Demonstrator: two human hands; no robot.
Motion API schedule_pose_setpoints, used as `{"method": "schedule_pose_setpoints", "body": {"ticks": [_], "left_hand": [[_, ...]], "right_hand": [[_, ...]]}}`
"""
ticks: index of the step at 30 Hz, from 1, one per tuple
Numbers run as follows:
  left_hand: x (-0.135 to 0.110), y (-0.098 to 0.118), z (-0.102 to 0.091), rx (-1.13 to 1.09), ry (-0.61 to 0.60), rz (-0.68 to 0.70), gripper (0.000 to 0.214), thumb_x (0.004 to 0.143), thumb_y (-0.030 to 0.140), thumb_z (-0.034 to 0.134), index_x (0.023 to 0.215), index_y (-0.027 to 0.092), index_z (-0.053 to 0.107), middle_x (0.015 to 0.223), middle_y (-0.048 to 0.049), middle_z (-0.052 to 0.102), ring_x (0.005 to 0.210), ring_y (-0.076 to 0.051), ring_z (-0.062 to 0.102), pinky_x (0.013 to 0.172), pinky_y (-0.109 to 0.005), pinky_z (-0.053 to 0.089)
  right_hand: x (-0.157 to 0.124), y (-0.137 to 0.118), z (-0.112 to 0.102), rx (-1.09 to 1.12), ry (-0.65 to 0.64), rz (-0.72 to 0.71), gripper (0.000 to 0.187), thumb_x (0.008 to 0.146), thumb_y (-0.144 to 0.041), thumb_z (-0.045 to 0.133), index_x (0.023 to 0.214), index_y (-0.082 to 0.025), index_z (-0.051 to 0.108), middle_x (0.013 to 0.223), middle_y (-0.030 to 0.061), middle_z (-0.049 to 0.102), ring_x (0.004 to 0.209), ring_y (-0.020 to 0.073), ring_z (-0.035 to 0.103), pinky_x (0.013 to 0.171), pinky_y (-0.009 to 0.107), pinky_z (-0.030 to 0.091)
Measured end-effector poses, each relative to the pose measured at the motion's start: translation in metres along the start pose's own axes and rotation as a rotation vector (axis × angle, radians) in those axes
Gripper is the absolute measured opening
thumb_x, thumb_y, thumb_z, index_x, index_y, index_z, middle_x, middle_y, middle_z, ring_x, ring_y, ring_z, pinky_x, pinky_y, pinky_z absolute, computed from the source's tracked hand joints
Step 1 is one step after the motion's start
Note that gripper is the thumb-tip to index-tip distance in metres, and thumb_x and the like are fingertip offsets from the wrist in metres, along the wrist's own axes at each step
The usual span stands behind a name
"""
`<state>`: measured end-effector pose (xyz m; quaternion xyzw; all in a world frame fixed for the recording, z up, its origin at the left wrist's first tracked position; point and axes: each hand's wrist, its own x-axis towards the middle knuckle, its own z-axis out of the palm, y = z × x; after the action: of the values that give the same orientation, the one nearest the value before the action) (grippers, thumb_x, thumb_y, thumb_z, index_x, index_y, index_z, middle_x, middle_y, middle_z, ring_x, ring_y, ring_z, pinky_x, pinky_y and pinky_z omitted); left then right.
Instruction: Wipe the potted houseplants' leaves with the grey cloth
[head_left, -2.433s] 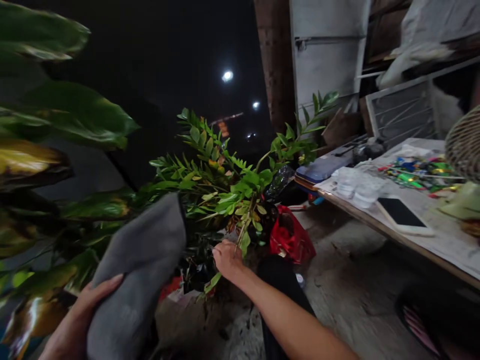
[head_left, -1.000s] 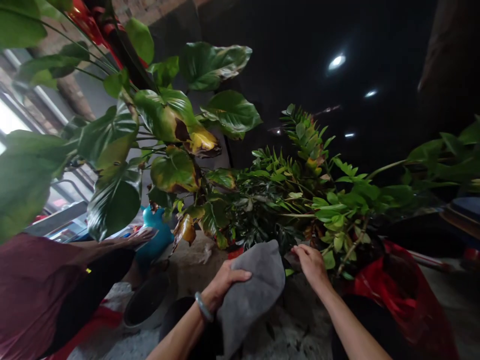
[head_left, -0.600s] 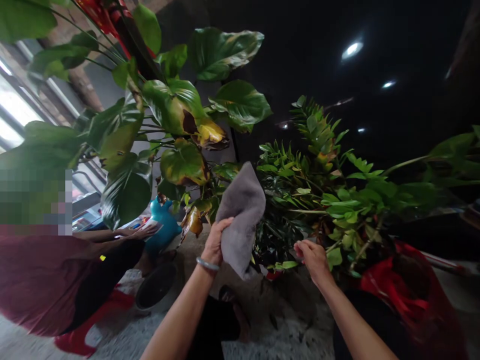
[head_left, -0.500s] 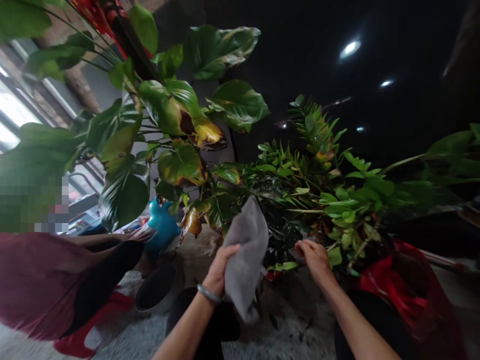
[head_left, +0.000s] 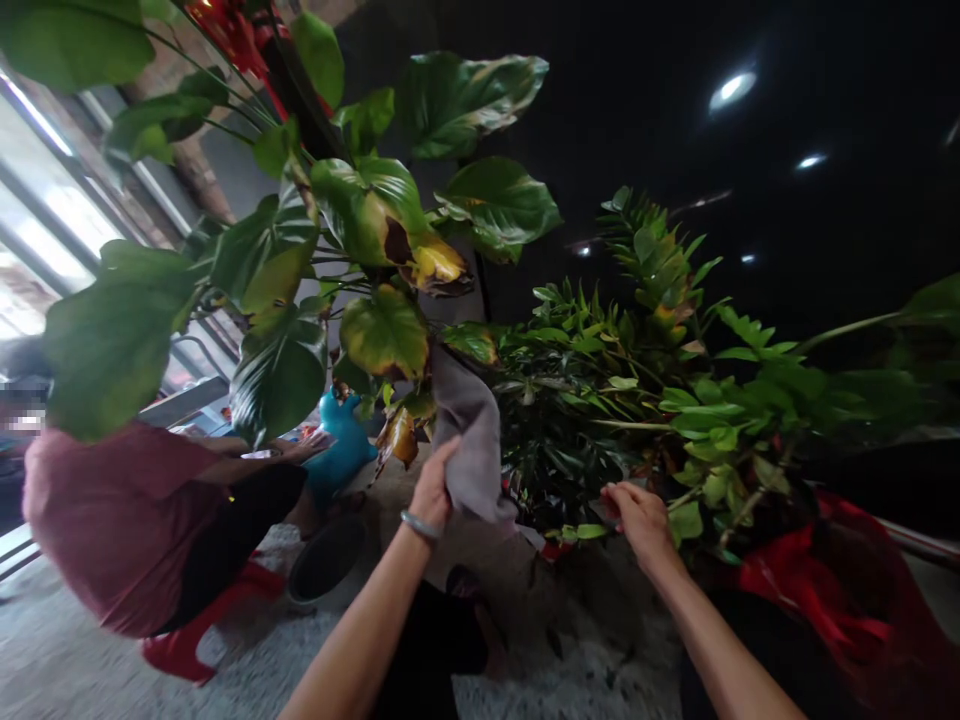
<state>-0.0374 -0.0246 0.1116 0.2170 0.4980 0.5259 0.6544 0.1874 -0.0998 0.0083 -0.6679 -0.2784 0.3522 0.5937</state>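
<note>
My left hand (head_left: 435, 488), with a bangle on the wrist, is closed on a grey cloth (head_left: 474, 440) that hangs in folds in front of the large-leaved plant (head_left: 386, 335). Some of that plant's leaves are yellow and brown at the edges. Lower right, my right hand (head_left: 639, 515) is pinched shut at the edge of the dark green foliage (head_left: 562, 450). What lies between its fingertips is too small and dark to make out. A light green leaf (head_left: 589, 532) shows just left of those fingertips.
A person in a maroon shirt (head_left: 112, 520) sits on a red stool (head_left: 180, 650) at left, by a blue figure (head_left: 341, 440). A dark bucket (head_left: 330, 560) stands on the floor. At right is a red bag (head_left: 840, 590); a dark glossy wall (head_left: 637, 100) rises behind.
My left hand has moved the cloth up and left, and the cloth now hangs folded differently. My right hand stays pinched at the foliage. The view has shifted slightly left.
</note>
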Motion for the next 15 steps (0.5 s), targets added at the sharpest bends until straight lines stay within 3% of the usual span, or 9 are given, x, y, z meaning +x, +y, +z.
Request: {"method": "schedule_pose_setpoints", "body": {"ticks": [2,4,5,7,9,12,15], "left_hand": [[-0.012,-0.032,-0.021,0.133,0.033,-0.163,0.005,0.075,0.010,0.062,0.072,0.012,0.064,0.052,-0.0042,0.069,0.042,-0.016,0.062,0.047,-0.024,0.051],[-0.031,-0.052,-0.043,0.195,-0.053,-0.338,0.006,0.072,0.012,0.066,0.077,0.010,0.067,0.056,-0.0081,0.071,0.045,-0.020,0.065,0.050,-0.028,0.054],[-0.040,-0.055,-0.051,0.189,-0.107,-0.357,0.011,0.068,0.011,0.068,0.080,0.010,0.068,0.059,-0.0085,0.072,0.048,-0.021,0.066,0.052,-0.029,0.055],[-0.052,-0.042,-0.056,0.148,-0.149,-0.287,0.017,0.063,0.009,0.070,0.080,0.011,0.068,0.061,-0.0077,0.073,0.049,-0.022,0.067,0.053,-0.030,0.055],[-0.052,-0.012,-0.045,0.089,-0.094,-0.133,0.013,0.064,0.010,0.069,0.076,0.013,0.066,0.059,-0.0064,0.072,0.047,-0.021,0.066,0.049,-0.029,0.054],[-0.030,0.034,-0.013,-0.022,-0.034,0.074,0.005,0.075,0.014,0.062,0.077,0.012,0.067,0.056,-0.0046,0.070,0.045,-0.018,0.065,0.048,-0.026,0.053],[-0.002,0.042,0.011,-0.060,-0.036,0.138,0.012,0.082,0.011,0.056,0.082,0.011,0.067,0.053,-0.0020,0.069,0.044,-0.016,0.063,0.055,-0.025,0.055]], "right_hand": [[0.001,0.001,-0.003,0.002,-0.003,0.001,0.028,0.054,-0.049,0.053,0.047,-0.024,0.063,0.055,0.0080,0.070,0.055,0.0242,0.062,0.043,0.030,0.038],[0.001,0.002,-0.006,0.004,-0.001,0.009,0.028,0.054,-0.049,0.054,0.047,-0.024,0.064,0.056,0.0086,0.071,0.057,0.0251,0.064,0.043,0.030,0.039],[0.001,0.003,-0.007,0.005,-0.001,0.015,0.029,0.053,-0.050,0.054,0.048,-0.024,0.064,0.056,0.0088,0.071,0.056,0.0251,0.064,0.042,0.029,0.039],[0.001,0.003,-0.008,0.008,-0.006,0.023,0.031,0.053,-0.052,0.054,0.049,-0.023,0.064,0.055,0.0088,0.070,0.054,0.0240,0.063,0.042,0.029,0.038],[0.001,0.003,-0.007,0.013,-0.008,0.027,0.033,0.053,-0.053,0.054,0.051,-0.022,0.064,0.055,0.0087,0.070,0.052,0.0225,0.062,0.041,0.028,0.038],[0.001,0.003,-0.002,0.019,-0.002,0.037,0.034,0.052,-0.053,0.054,0.052,-0.022,0.064,0.054,0.0087,0.069,0.051,0.0217,0.061,0.040,0.027,0.037],[0.000,0.003,0.001,0.019,-0.003,0.049,0.032,0.052,-0.053,0.055,0.051,-0.022,0.064,0.054,0.0084,0.069,0.051,0.0227,0.062,0.040,0.028,0.037]]}}
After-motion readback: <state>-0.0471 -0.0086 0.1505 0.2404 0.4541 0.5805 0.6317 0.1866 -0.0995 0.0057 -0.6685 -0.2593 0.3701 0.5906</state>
